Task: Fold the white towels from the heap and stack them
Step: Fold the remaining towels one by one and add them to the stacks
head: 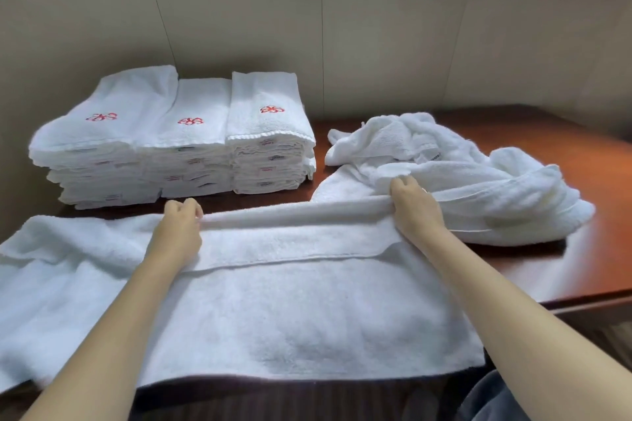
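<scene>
A large white towel (273, 311) lies spread across the near part of the table, with its far edge doubled back into a long fold. My left hand (179, 225) pinches that fold at its left part. My right hand (415, 208) grips the same fold further right. Right behind my right hand lies a heap of crumpled white towels (478, 178). At the back left stand three stacks of folded white towels (171, 137) side by side, each top towel showing a red embroidered logo.
The brown wooden table (588, 249) shows bare wood to the right of the heap, and its right edge runs diagonally toward me. A beige panelled wall (376, 44) stands close behind the stacks. Dark blue cloth (485, 400) shows at the bottom edge.
</scene>
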`<state>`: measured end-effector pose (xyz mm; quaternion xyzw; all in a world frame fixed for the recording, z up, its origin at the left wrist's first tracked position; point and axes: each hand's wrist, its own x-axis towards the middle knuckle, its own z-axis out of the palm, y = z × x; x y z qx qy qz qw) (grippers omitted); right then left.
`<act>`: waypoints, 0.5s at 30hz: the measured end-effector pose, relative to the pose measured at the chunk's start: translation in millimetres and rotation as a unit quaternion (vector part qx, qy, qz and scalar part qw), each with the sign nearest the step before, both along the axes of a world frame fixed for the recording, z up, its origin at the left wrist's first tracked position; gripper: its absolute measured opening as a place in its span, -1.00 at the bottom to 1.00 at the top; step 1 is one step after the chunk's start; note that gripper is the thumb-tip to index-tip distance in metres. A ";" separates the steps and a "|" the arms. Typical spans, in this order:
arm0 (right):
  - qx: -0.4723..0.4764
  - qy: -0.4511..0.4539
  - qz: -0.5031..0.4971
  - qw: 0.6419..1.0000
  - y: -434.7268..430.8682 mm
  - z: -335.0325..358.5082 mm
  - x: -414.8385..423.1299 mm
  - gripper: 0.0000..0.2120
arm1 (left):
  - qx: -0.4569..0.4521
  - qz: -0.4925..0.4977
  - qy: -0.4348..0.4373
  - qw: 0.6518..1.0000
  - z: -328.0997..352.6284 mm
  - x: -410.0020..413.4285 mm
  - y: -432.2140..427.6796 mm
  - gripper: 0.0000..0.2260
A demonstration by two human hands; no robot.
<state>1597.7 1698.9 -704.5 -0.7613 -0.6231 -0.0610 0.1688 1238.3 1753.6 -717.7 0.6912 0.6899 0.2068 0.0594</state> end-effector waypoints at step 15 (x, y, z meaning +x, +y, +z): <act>-0.044 -0.017 0.090 0.995 6.8 -29.6 81.7 -0.52 | -0.066 -0.020 0.093 0.993 -19.1 -19.0 -3.4 -0.58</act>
